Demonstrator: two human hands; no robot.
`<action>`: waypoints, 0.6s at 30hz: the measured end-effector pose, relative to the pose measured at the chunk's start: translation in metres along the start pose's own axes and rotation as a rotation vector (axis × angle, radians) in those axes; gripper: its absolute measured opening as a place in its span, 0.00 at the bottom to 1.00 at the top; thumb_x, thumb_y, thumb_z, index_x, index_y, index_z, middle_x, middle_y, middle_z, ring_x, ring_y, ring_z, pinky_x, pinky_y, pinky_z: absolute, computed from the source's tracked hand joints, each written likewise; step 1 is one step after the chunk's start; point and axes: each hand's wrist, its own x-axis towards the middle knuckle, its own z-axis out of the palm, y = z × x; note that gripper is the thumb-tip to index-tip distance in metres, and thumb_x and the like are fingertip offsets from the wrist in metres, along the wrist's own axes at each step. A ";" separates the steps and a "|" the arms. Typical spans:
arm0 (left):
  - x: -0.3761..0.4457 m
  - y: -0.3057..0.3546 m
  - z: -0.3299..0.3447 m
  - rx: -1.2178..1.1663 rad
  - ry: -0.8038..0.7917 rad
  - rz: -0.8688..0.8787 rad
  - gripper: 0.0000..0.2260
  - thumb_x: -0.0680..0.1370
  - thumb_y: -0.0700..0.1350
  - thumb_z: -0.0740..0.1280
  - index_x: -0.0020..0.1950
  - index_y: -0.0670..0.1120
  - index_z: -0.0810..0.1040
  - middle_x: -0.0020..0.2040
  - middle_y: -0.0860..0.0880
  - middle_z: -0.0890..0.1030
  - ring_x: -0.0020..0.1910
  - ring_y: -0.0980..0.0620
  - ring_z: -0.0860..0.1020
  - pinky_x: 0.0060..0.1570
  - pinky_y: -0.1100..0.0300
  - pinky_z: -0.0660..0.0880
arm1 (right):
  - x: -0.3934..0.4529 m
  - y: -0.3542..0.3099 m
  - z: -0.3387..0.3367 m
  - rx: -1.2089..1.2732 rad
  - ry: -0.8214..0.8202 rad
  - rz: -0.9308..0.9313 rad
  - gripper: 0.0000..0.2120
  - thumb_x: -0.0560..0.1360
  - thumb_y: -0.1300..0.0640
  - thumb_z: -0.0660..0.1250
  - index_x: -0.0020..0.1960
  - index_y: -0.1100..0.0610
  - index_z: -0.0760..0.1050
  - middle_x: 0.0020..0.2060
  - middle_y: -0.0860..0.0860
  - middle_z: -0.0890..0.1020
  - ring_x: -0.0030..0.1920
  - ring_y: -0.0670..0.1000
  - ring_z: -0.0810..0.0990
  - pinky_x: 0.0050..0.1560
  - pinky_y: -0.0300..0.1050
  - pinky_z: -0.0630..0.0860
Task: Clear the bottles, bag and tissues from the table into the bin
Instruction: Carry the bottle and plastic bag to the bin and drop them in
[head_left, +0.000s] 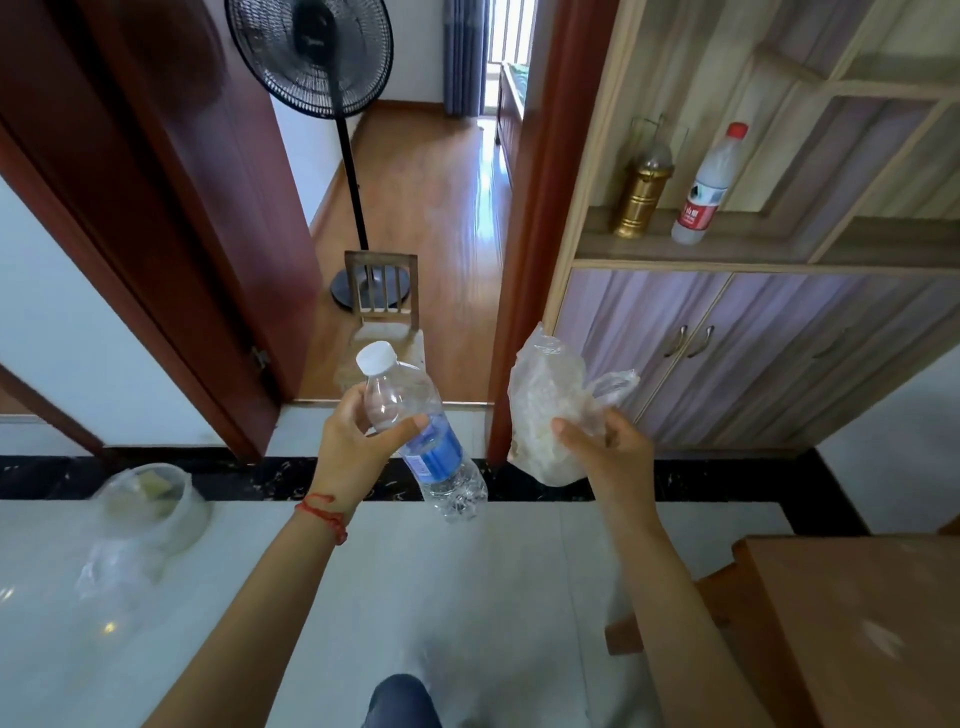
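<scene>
Pale tiled floor (467, 571) underfoot, crossed further off by a dark marbled strip. Far right, a wooden cabinet (753, 322) with two closed doors below and an open shelf above. Far left, a dark red door (171, 208) swung open onto a room with wooden flooring. Near right corner, part of a brown wooden desk (857, 623). In the doorway, a black standing fan (317, 57), and just nearer than its base a small wooden chair (384, 306). On the floor at left, beside the dark strip, a bin (156, 499) lined with clear plastic, something pale yellow lying inside. Left hand (358, 441) raised in mid-air in front of the doorway, fingers (410, 423) and thumb curled round a clear plastic bottle (421, 431) with a white cap and blue label, tilted with the cap up and away; a red string round that wrist. Right hand (608, 447) raised alongside, well apart from the left, fingers pinching a crumpled clear plastic bag (545, 405) with pale crumpled contents, blurred, possibly tissues. On the cabinet shelf, a second bottle (709, 187) with a red cap and red label, standing beside a gold-coloured flask (641, 197). At the bottom edge, a dark blue knee (400, 701).
</scene>
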 end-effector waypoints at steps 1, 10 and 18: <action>0.014 -0.002 0.004 0.005 -0.009 0.002 0.18 0.67 0.39 0.74 0.55 0.44 0.75 0.46 0.53 0.80 0.44 0.60 0.78 0.37 0.78 0.72 | 0.013 0.002 0.003 0.002 0.002 -0.001 0.08 0.67 0.62 0.73 0.33 0.56 0.75 0.28 0.47 0.79 0.34 0.46 0.77 0.34 0.38 0.74; 0.159 -0.021 0.050 -0.007 -0.167 -0.021 0.18 0.67 0.39 0.74 0.55 0.46 0.75 0.45 0.56 0.80 0.39 0.67 0.79 0.35 0.77 0.72 | 0.131 0.019 0.039 0.015 0.137 0.026 0.14 0.66 0.62 0.74 0.37 0.69 0.71 0.30 0.53 0.76 0.34 0.46 0.76 0.36 0.40 0.74; 0.259 -0.016 0.101 -0.029 -0.350 -0.060 0.19 0.68 0.38 0.73 0.57 0.42 0.73 0.44 0.52 0.80 0.39 0.61 0.80 0.35 0.72 0.75 | 0.204 0.018 0.042 -0.032 0.312 0.063 0.16 0.67 0.63 0.74 0.27 0.53 0.71 0.24 0.44 0.76 0.26 0.41 0.73 0.29 0.30 0.71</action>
